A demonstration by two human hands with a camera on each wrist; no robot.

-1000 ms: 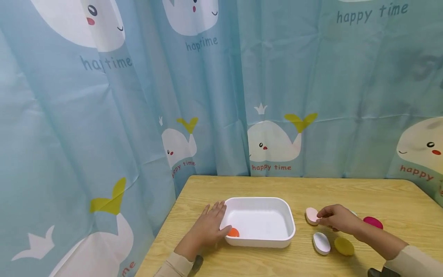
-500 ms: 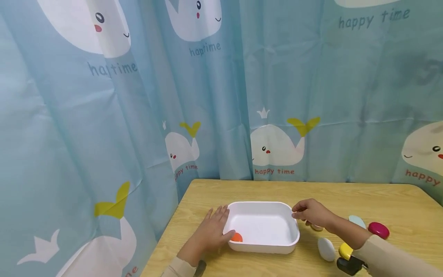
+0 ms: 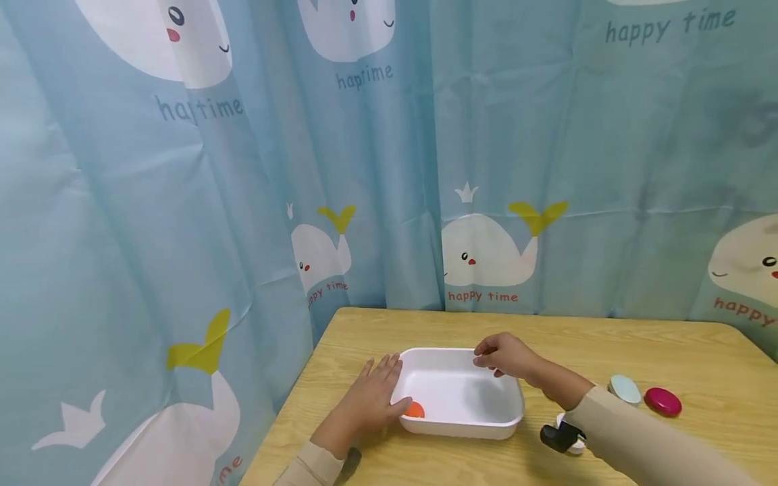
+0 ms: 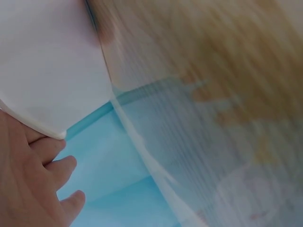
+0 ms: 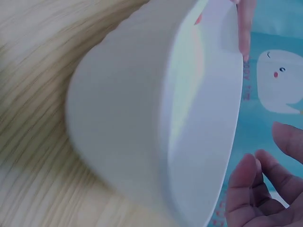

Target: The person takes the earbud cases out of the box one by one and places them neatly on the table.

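Observation:
A white rectangular tray (image 3: 460,428) stands on the table, with an orange rounded piece (image 3: 415,410) in its near left corner. My left hand (image 3: 372,398) rests against the tray's left side, fingers straight and spread, thumb reaching over the rim by the orange piece. In the left wrist view, the fingers of the left hand (image 4: 33,175) lie along the tray's edge. My right hand (image 3: 507,354) hovers over the tray's far right part, casting a shadow inside. In the right wrist view, the right hand (image 5: 262,203) has loosely bent fingers, with nothing visible between them.
To the right lie a pale green oval piece (image 3: 625,389) and a magenta oval piece (image 3: 663,401). A white oval piece (image 3: 576,447) is partly covered by the black wrist camera (image 3: 556,437). A blue whale-print curtain (image 3: 389,202) hangs behind the table (image 3: 681,358).
My right hand has moved left from the pink oval piece to above the tray. Its forearm now hides the yellow piece and most of the pink one. The left hand stays at the tray.

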